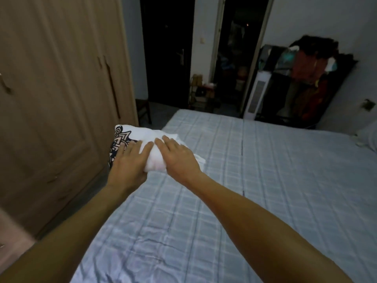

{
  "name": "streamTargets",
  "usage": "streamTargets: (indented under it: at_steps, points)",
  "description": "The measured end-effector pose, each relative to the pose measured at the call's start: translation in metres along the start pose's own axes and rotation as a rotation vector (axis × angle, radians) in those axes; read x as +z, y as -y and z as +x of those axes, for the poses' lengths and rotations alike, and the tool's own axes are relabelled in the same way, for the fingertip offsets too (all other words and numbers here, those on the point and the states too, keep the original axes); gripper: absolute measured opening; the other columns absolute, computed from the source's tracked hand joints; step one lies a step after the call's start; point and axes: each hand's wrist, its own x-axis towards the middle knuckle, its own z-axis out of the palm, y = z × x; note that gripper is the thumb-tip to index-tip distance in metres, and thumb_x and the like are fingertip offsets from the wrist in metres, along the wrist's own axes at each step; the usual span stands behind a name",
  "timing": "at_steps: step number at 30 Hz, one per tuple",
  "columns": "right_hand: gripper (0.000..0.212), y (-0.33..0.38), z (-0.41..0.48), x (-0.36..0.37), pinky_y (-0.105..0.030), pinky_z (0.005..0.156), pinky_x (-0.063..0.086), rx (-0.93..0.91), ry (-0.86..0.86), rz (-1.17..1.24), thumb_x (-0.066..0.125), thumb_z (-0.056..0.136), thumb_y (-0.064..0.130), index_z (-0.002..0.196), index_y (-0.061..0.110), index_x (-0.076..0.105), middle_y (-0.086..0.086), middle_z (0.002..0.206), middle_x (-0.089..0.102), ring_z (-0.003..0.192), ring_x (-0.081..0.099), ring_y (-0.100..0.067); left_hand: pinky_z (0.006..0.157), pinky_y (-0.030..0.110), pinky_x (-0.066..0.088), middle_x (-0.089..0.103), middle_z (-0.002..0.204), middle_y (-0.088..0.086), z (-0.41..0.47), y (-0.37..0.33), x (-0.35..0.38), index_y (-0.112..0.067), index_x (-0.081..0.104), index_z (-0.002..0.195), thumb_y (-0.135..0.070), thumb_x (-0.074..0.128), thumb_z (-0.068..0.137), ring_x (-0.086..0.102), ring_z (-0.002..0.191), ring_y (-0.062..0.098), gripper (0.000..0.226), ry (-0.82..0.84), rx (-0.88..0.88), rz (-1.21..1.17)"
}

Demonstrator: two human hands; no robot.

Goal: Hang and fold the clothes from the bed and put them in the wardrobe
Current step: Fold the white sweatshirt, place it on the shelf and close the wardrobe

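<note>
Left hand | right hand | fingers spread flat atop folded white garment | bed edge | no legible writing

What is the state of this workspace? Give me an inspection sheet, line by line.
Surface: bed with a blue checked cover, mostly bare, slightly wrinkled.
Job's things: folded white garment with a dark patterned print, at the bed's left edge; wardrobe to the left, doors closed.
Clutter: pale item at the bed's far right edge, too cut off to identify.
Grips: left hand and right hand both on the garment, fingers flat on top.
Cables: nothing seen.
Surroundings: dim room, two dark doorways, white tower fan, rack piled with clothes against the far wall.
</note>
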Motion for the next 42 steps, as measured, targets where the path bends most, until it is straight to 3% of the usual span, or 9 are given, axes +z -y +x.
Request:
streamTargets:
  at_steps: [6,9,11,14,19,23,27,32,42]
  points:
    - [0.072,0.075,0.066,-0.041,-0.048,0.097,0.043,-0.173,-0.063,0.039,0.065,0.082,0.009,0.146,0.01,0.031,-0.019,0.147,0.038,0.128,0.045,-0.034,0.094,0.06,0.043,0.058,0.119,0.028,-0.02,0.064,-0.084,-0.004,0.047,0.131,-0.038,0.074,0.066,0.057,0.105,0.046,0.078,-0.031,-0.147,0.131]
    - [0.069,0.108,0.093,-0.046,-0.051,0.091,0.046,-0.294,-0.07,0.104,0.067,0.08,0.008,0.142,0.007,0.037,-0.023,0.141,0.043,0.123,0.05,-0.037,0.092,0.059,0.043,0.059,0.116,0.028,-0.038,0.086,-0.116,-0.002,0.045,0.13,-0.049,0.049,0.07,0.058,0.101,0.045,0.077,-0.034,-0.253,0.199]
    - [0.069,0.131,0.108,-0.048,-0.051,0.089,0.049,-0.373,-0.073,0.161,0.068,0.078,0.008,0.14,0.005,0.039,-0.024,0.139,0.045,0.121,0.051,-0.038,0.089,0.06,0.044,0.059,0.114,0.03,-0.05,0.1,-0.134,-0.001,0.042,0.13,-0.046,0.05,0.067,0.059,0.098,0.046,0.078,-0.01,-0.322,0.241]
    - [0.073,0.165,0.127,-0.048,-0.048,0.088,0.05,-0.489,-0.088,0.218,0.071,0.075,0.009,0.141,0.007,0.039,-0.022,0.139,0.047,0.119,0.053,-0.035,0.09,0.059,0.045,0.059,0.115,0.03,-0.07,0.114,-0.161,0.001,0.044,0.13,-0.027,0.077,0.058,0.059,0.1,0.046,0.085,0.015,-0.432,0.317]
    - [0.084,0.243,0.145,-0.036,-0.039,0.062,0.058,-0.732,-0.125,0.358,0.083,0.052,0.006,0.129,0.006,0.05,-0.02,0.119,0.062,0.094,0.067,-0.031,0.089,0.057,0.047,0.062,0.107,0.026,-0.13,0.124,-0.204,-0.005,0.038,0.128,-0.008,0.082,0.04,0.061,0.093,0.043,0.099,-0.043,-0.612,0.487]
    - [0.08,0.324,0.146,-0.039,-0.043,0.063,0.058,-0.887,-0.146,0.489,0.075,0.052,-0.004,0.128,0.001,0.051,-0.023,0.121,0.061,0.098,0.066,-0.035,0.09,0.051,0.046,0.062,0.105,0.02,-0.186,0.141,-0.249,-0.008,0.035,0.127,-0.01,0.078,0.039,0.06,0.092,0.039,0.098,-0.015,-0.739,0.651]
    - [0.08,0.406,0.149,-0.039,-0.043,0.073,0.058,-1.011,-0.198,0.572,0.076,0.06,0.002,0.131,0.005,0.04,-0.021,0.124,0.059,0.105,0.064,-0.033,0.091,0.051,0.046,0.062,0.107,0.019,-0.24,0.166,-0.284,-0.008,0.036,0.127,-0.015,0.083,0.038,0.061,0.096,0.037,0.1,-0.002,-0.836,0.763]
    - [0.083,0.508,0.163,-0.033,-0.038,0.078,0.057,-1.086,-0.23,0.625,0.081,0.066,0.018,0.135,0.011,0.034,-0.016,0.129,0.058,0.111,0.061,-0.027,0.089,0.052,0.047,0.063,0.106,0.019,-0.298,0.219,-0.323,-0.007,0.038,0.126,-0.011,0.08,0.04,0.062,0.096,0.038,0.095,-0.02,-0.889,0.823]
    - [0.08,0.667,0.214,-0.019,-0.041,0.067,0.058,-1.091,-0.267,0.668,0.076,0.062,0.003,0.131,0.009,0.037,-0.02,0.125,0.06,0.104,0.064,-0.033,0.091,0.054,0.046,0.061,0.112,0.021,-0.38,0.367,-0.375,-0.008,0.037,0.126,-0.007,0.072,0.045,0.059,0.101,0.041,0.089,-0.037,-0.896,0.779]
